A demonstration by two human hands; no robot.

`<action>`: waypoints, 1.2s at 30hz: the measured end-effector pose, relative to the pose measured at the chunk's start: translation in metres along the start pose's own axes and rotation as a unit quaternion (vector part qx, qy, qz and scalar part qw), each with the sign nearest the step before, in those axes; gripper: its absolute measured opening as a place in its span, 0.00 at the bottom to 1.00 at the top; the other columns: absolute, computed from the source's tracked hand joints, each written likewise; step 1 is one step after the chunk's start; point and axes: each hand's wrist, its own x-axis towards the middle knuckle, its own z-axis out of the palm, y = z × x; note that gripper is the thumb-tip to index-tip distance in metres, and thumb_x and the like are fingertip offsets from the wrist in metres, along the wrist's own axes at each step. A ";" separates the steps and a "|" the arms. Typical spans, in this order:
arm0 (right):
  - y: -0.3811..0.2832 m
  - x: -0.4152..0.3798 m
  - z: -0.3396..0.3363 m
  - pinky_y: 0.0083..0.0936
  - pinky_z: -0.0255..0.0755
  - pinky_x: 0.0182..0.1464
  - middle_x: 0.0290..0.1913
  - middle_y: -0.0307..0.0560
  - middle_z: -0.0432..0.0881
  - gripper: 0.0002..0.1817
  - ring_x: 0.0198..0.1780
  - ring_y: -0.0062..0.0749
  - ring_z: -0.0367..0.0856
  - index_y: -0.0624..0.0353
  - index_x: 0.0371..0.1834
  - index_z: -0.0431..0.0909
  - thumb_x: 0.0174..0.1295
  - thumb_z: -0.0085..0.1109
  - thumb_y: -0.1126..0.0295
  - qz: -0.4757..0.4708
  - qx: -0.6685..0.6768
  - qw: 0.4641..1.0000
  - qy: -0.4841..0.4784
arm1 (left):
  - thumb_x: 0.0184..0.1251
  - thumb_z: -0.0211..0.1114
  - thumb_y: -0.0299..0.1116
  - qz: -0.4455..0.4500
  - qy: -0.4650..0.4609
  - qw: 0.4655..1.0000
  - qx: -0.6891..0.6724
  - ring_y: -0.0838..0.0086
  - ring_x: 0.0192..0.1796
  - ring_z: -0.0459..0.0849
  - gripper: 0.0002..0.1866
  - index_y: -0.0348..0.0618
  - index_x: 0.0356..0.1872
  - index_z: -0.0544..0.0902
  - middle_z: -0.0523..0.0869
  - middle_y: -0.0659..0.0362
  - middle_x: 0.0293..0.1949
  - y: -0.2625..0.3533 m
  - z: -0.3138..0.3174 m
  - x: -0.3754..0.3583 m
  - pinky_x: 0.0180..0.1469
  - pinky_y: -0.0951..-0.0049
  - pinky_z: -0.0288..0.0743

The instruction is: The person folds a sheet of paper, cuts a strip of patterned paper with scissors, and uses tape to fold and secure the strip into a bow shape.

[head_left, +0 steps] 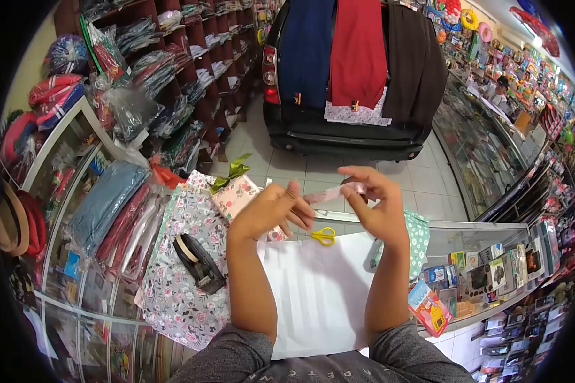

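Observation:
A shiny pale pink strip (329, 193) spans the gap between my two hands, above the counter. My right hand (380, 207) pinches its right end between thumb and fingers. At the other end, the fingers of my left hand (268, 212) close on the strip. Beneath my hands lies a sheet of white paper (319, 293), with yellow-handled scissors (324, 236) at its far edge. Partly behind my left hand sits a pink floral gift box (235, 196) with a green ribbon bow (232, 173). To the left, a black tape dispenser (200, 265) rests on grey floral wrapping paper (169, 306).
Green floral paper (416, 239) lies by my right forearm, near a red-and-blue packet (429, 309). Folded clothes in plastic (108, 204) are stacked on the left glass case. Beyond the counter stands a black car (345, 137) draped with trousers. Another glass case (485, 147) runs along the right.

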 end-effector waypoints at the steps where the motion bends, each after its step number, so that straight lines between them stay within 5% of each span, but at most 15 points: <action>1: -0.007 -0.002 0.002 0.17 0.67 0.30 0.32 0.39 0.85 0.18 0.33 0.14 0.78 0.59 0.55 0.81 0.61 0.62 0.81 -0.049 -0.103 0.993 0.002 | 0.76 0.41 0.65 0.003 0.000 1.000 0.002 0.66 0.31 0.91 0.41 0.27 0.46 0.82 0.88 0.45 0.37 0.009 0.011 -0.001 0.24 0.77 0.80; 3: -0.013 -0.004 0.011 0.23 0.70 0.30 0.30 0.42 0.85 0.19 0.31 0.22 0.81 0.55 0.52 0.83 0.56 0.64 0.81 -0.097 -0.100 0.990 0.015 | 0.74 0.44 0.67 0.020 0.032 0.994 -0.106 0.63 0.35 0.91 0.43 0.26 0.42 0.84 0.88 0.48 0.34 0.026 0.031 -0.002 0.30 0.73 0.85; 6: -0.026 -0.005 0.016 0.31 0.75 0.31 0.31 0.44 0.85 0.21 0.30 0.37 0.81 0.57 0.45 0.84 0.44 0.70 0.82 -0.192 -0.254 0.948 -0.027 | 0.78 0.51 0.54 0.041 0.081 0.988 -0.123 0.67 0.34 0.91 0.31 0.27 0.45 0.83 0.88 0.50 0.35 0.024 0.041 0.015 0.33 0.74 0.86; 8: -0.025 -0.006 0.018 0.31 0.75 0.31 0.30 0.43 0.84 0.21 0.30 0.37 0.81 0.56 0.45 0.84 0.44 0.70 0.82 -0.206 -0.272 0.940 -0.027 | 0.78 0.55 0.43 0.074 0.125 0.983 -0.109 0.70 0.35 0.89 0.22 0.30 0.53 0.80 0.88 0.53 0.38 0.019 0.040 0.018 0.38 0.73 0.87; 12: -0.017 -0.007 0.015 0.28 0.76 0.30 0.31 0.43 0.86 0.15 0.28 0.36 0.83 0.55 0.38 0.87 0.45 0.69 0.82 -0.212 -0.294 0.931 -0.035 | 0.80 0.52 0.40 0.144 0.193 0.954 -0.181 0.70 0.38 0.89 0.20 0.31 0.55 0.80 0.86 0.57 0.35 0.025 0.040 0.018 0.45 0.67 0.85; 14: -0.016 -0.010 0.016 0.26 0.77 0.29 0.31 0.42 0.87 0.11 0.27 0.35 0.85 0.54 0.31 0.89 0.45 0.68 0.82 -0.183 -0.284 0.941 -0.040 | 0.80 0.52 0.40 0.153 0.202 0.948 -0.195 0.70 0.38 0.89 0.20 0.31 0.55 0.80 0.85 0.58 0.34 0.026 0.038 0.015 0.45 0.67 0.85; 21: -0.018 -0.012 0.011 0.26 0.78 0.31 0.33 0.40 0.88 0.13 0.29 0.36 0.86 0.54 0.32 0.89 0.44 0.67 0.83 -0.115 -0.295 0.941 -0.121 | 0.80 0.53 0.43 0.218 0.246 0.917 -0.225 0.70 0.36 0.88 0.21 0.31 0.55 0.78 0.83 0.58 0.32 0.030 0.041 0.010 0.43 0.68 0.84; 25: -0.020 -0.011 0.004 0.35 0.78 0.41 0.38 0.44 0.87 0.09 0.40 0.42 0.85 0.56 0.35 0.88 0.49 0.68 0.73 -0.089 -0.255 0.943 -0.194 | 0.81 0.52 0.44 0.250 0.259 0.903 -0.233 0.73 0.32 0.85 0.22 0.30 0.55 0.77 0.80 0.60 0.28 0.033 0.035 0.004 0.38 0.72 0.82; 28: -0.025 -0.009 -0.001 0.33 0.77 0.43 0.42 0.55 0.87 0.14 0.44 0.42 0.85 0.63 0.44 0.86 0.58 0.68 0.66 -0.134 -0.171 0.973 -0.081 | 0.81 0.52 0.43 0.243 0.142 0.952 -0.117 0.77 0.28 0.83 0.21 0.30 0.51 0.80 0.79 0.61 0.26 0.032 0.028 -0.007 0.33 0.77 0.77; 29: -0.027 -0.007 -0.002 0.33 0.77 0.43 0.42 0.55 0.87 0.14 0.44 0.42 0.85 0.63 0.44 0.86 0.58 0.68 0.66 -0.134 -0.172 0.973 -0.079 | 0.81 0.52 0.43 0.244 0.140 0.952 -0.117 0.77 0.28 0.83 0.21 0.30 0.51 0.80 0.79 0.61 0.26 0.035 0.029 -0.010 0.33 0.77 0.77; 31: -0.029 -0.007 -0.002 0.30 0.75 0.49 0.46 0.49 0.87 0.15 0.46 0.35 0.84 0.62 0.49 0.85 0.61 0.65 0.67 0.013 -0.058 0.995 -0.075 | 0.80 0.54 0.40 0.222 0.042 0.974 -0.036 0.78 0.26 0.80 0.17 0.34 0.46 0.84 0.80 0.62 0.24 0.037 0.032 -0.013 0.32 0.76 0.76; 35: -0.016 -0.007 0.014 0.23 0.72 0.38 0.41 0.46 0.86 0.14 0.39 0.28 0.82 0.64 0.47 0.85 0.62 0.67 0.68 -0.034 0.092 0.995 0.015 | 0.79 0.56 0.37 0.180 -0.021 0.982 0.047 0.77 0.30 0.83 0.15 0.35 0.46 0.85 0.82 0.60 0.25 0.034 0.041 -0.007 0.35 0.74 0.78; 36: -0.014 -0.007 0.015 0.22 0.70 0.39 0.40 0.44 0.85 0.11 0.40 0.28 0.80 0.63 0.43 0.87 0.60 0.68 0.69 0.013 0.112 0.993 0.038 | 0.77 0.59 0.36 0.155 -0.054 0.985 0.062 0.76 0.35 0.85 0.14 0.35 0.51 0.82 0.86 0.59 0.32 0.031 0.039 -0.003 0.38 0.74 0.79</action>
